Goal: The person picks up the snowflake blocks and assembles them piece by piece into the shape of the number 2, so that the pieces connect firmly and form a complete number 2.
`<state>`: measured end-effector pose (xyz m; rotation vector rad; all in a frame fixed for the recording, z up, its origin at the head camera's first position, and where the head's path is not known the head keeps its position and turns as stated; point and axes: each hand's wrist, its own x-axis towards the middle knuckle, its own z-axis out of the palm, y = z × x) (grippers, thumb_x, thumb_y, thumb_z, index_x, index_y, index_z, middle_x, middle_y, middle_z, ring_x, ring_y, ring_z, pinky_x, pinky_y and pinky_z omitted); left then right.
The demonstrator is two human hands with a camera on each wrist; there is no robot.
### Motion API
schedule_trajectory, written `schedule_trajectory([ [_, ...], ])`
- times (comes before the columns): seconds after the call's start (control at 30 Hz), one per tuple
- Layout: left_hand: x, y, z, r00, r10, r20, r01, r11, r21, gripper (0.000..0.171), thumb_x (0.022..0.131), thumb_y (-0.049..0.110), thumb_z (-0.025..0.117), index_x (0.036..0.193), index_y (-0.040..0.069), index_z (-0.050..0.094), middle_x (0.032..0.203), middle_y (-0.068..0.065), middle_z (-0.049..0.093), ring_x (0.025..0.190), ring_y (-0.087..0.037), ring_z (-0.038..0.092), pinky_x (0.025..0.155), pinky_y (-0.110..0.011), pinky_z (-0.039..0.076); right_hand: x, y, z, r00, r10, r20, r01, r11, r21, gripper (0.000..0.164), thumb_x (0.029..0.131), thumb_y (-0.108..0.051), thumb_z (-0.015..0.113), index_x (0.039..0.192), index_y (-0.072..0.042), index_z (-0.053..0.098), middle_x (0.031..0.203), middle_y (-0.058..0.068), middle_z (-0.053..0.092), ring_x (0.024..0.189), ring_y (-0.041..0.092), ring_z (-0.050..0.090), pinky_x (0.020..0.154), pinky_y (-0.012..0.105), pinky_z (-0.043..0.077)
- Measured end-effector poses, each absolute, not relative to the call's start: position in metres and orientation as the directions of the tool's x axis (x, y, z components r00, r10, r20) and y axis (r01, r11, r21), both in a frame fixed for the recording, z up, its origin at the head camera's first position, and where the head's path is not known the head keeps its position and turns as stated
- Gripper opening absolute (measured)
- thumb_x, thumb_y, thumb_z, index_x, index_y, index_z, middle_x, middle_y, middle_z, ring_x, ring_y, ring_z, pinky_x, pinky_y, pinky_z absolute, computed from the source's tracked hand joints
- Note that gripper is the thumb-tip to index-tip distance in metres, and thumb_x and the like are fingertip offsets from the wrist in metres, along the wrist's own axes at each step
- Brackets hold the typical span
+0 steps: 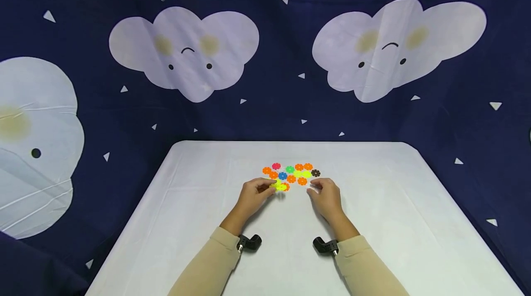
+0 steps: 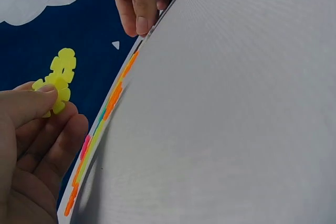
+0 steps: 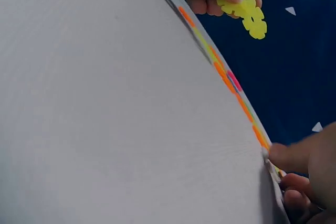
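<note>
In the head view my left hand (image 1: 254,194) is over the near left edge of a group of colourful snowflake discs. Its thumb and fingers pinch yellow snowflake discs (image 2: 64,69), joined into a short piece and raised above the table in both wrist views. At the group's right end is my right hand (image 1: 327,197), thumb and forefinger apart in the head view, close to the tabletop. Whether a small pale thing lies at its fingertips is unclear. Near the hands lie a blue disc (image 1: 282,176), a green disc (image 1: 290,169) and several orange discs (image 1: 292,179).
A red-pink disc (image 1: 276,166) lies at the back of the group, a dark brown disc (image 1: 315,173) at its right end. The white-covered table (image 1: 373,176) extends around them. Behind hangs a dark blue cloth (image 1: 282,56) with clouds. Each wrist wears a black camera (image 1: 250,243).
</note>
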<state>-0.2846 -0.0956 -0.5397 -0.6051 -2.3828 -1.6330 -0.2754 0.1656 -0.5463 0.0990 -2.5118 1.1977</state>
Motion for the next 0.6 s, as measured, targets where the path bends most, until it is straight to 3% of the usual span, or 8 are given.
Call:
schedule_trajectory([
  [0.23, -0.284, -0.094, -0.541, -0.901, 0.253, 0.353, 0.417, 0.279, 0.865, 0.018, 0.096, 0.006, 0.079, 0.114, 0.003, 0.080, 0.099, -0.004, 0.076, 0.083, -0.016, 0.072, 0.076, -0.029, 0.062, -0.282, 0.164, -0.548, -0.942, 0.073, 0.327, -0.211, 0.629, -0.748, 0.022, 0.088, 0.005, 0.081, 0.109, 0.003, 0.074, 0.096, 0.012, 0.066, 0.089, 0.029, 0.062, 0.080, 0.044, 0.054],
  [0.4, -0.283, -0.092, -0.541, -0.909, 0.262, 0.324, 0.387, 0.240, 0.890, 0.020, 0.097, 0.006, 0.078, 0.117, 0.003, 0.080, 0.095, -0.004, 0.077, 0.082, -0.023, 0.074, 0.074, -0.027, 0.061, -0.280, 0.163, -0.546, -0.948, 0.044, 0.314, -0.226, 0.601, -0.767, 0.015, 0.092, -0.001, 0.081, 0.106, 0.000, 0.075, 0.091, 0.005, 0.062, 0.082, 0.023, 0.058, 0.073, 0.036, 0.051],
  [0.6, -0.282, -0.090, -0.542, -0.904, 0.256, 0.343, 0.397, 0.199, 0.896, 0.021, 0.096, 0.002, 0.078, 0.117, -0.002, 0.078, 0.093, -0.011, 0.076, 0.082, -0.035, 0.074, 0.071, -0.026, 0.060, -0.270, 0.152, -0.543, -0.955, -0.043, 0.292, -0.287, 0.368, -0.885, 0.011, 0.096, -0.003, 0.078, 0.106, 0.003, 0.077, 0.093, 0.009, 0.073, 0.079, 0.022, 0.070, 0.068, 0.029, 0.061],
])
